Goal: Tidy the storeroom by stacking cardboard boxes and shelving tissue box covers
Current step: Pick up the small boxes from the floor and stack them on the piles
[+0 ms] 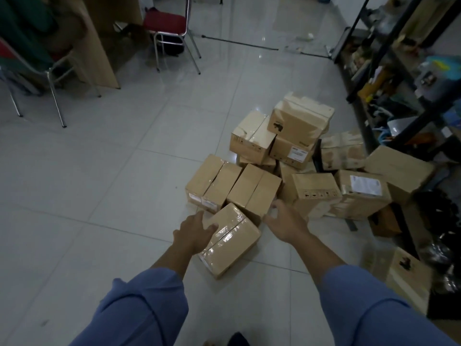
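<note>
A loose heap of several brown cardboard boxes (pixel 294 161) lies on the tiled floor right of centre. The nearest one is a taped box (pixel 232 243), tilted on the floor in front of the heap. My left hand (pixel 193 233) rests on the left top edge of that taped box, fingers spread. My right hand (pixel 284 222) hovers open just right of it, fingertips near the corner of another box (pixel 254 189). Whether the right hand touches anything is unclear. No tissue box covers are recognisable.
A dark metal shelf rack (pixel 409 78) full of clutter runs along the right side. More boxes (pixel 409 278) stand at its foot. A red-seated chair (pixel 169 28), a wooden desk panel (pixel 99 46) and another chair (pixel 50 76) stand at the back left.
</note>
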